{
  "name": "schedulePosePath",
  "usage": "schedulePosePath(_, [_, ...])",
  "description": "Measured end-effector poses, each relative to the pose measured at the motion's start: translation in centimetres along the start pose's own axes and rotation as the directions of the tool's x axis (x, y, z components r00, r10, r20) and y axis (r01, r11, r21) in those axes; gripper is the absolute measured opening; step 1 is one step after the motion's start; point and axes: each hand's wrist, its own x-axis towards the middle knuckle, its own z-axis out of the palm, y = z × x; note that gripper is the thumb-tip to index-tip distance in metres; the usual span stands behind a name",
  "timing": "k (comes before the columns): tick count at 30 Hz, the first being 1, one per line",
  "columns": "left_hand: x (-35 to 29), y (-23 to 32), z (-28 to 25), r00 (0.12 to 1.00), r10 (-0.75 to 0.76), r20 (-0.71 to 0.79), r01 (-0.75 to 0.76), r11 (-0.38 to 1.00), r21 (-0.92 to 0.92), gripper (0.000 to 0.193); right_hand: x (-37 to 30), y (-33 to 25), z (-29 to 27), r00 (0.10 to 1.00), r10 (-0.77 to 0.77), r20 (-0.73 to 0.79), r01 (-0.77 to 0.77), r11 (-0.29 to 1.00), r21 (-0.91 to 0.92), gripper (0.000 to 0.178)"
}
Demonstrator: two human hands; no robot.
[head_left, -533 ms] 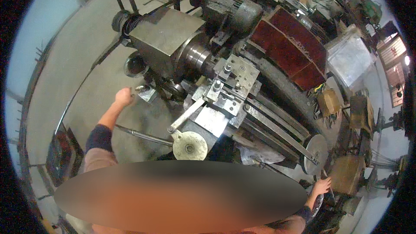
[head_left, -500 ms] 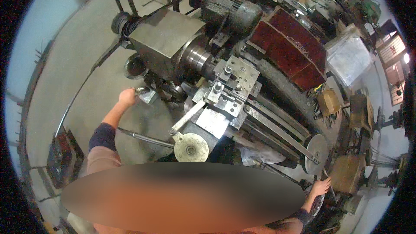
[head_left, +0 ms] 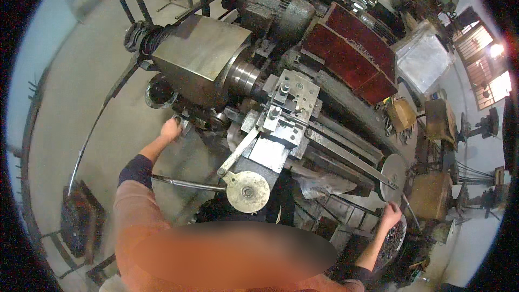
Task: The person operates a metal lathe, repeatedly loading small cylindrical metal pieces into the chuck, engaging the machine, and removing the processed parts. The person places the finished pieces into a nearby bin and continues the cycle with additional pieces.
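Observation:
A small metal lathe fills the middle, with a boxy headstock (head_left: 203, 46), a shiny round chuck (head_left: 243, 77) and a tool slide (head_left: 286, 124) carrying bolted blocks. My left hand (head_left: 172, 128) is closed below the headstock, at a small grey metal piece (head_left: 185, 126) whose exact kind is unclear. Far to the right, my right hand (head_left: 390, 216) is closed with curled fingers, just under the lower rim of a grey disc (head_left: 392, 177). Whatever lies inside those fingers is hidden. A thin rod (head_left: 410, 211) stands beside that hand.
Nearest me, a pale round plate (head_left: 247, 192) joins a long lever (head_left: 186, 183). Under my right forearm sits a round tray (head_left: 401, 246) of small dark bits. Behind the lathe are a motor (head_left: 275, 16) and a dark red box (head_left: 351, 51). A bent rod (head_left: 94, 130) curves at left.
The whole view has shifted a little. My left hand has moved rightward toward the lathe with the grey metal piece. My right hand has come up and left, nearer the disc's rim.

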Motion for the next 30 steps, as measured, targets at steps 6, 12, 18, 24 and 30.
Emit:
schedulePosePath(6, [-2.1, 0.5, -4.5, 0.978, 0.209, 0.01, -0.207, 0.966, 0.157, 0.025, 2.8, -15.9, 0.5, 0.864, -0.501, 0.052, 0.474, 0.844, 0.251, 0.031])
schedulePosePath(12, [-6.3, 2.2, -15.9, 0.926, 0.354, -0.131, -0.341, 0.933, 0.112, 0.031, -3.1, -37.5, 6.6, 0.451, -0.883, 0.133, 0.625, 0.419, 0.659, 0.035])
schedulePosePath(18, [-13.8, -7.0, -31.7, 0.811, 0.039, -0.584, 0.114, 0.968, 0.223, 0.031, -10.0, -50.3, 13.4, 0.242, -0.778, 0.58, 0.818, 0.485, 0.309, 0.031])
schedulePosePath(24, [-22.4, -7.3, -23.7, 0.756, -0.323, -0.569, 0.388, 0.922, -0.008, 0.042, -10.1, -50.2, 13.9, 0.223, -0.716, 0.661, 0.875, 0.446, 0.189, 0.036])
schedulePosePath(30, [-26.8, 0.4, -21.2, 0.807, -0.278, -0.52, 0.288, 0.956, -0.065, 0.039, -10.3, -50.0, 13.9, 0.266, -0.742, 0.615, 0.877, 0.451, 0.165, 0.03])
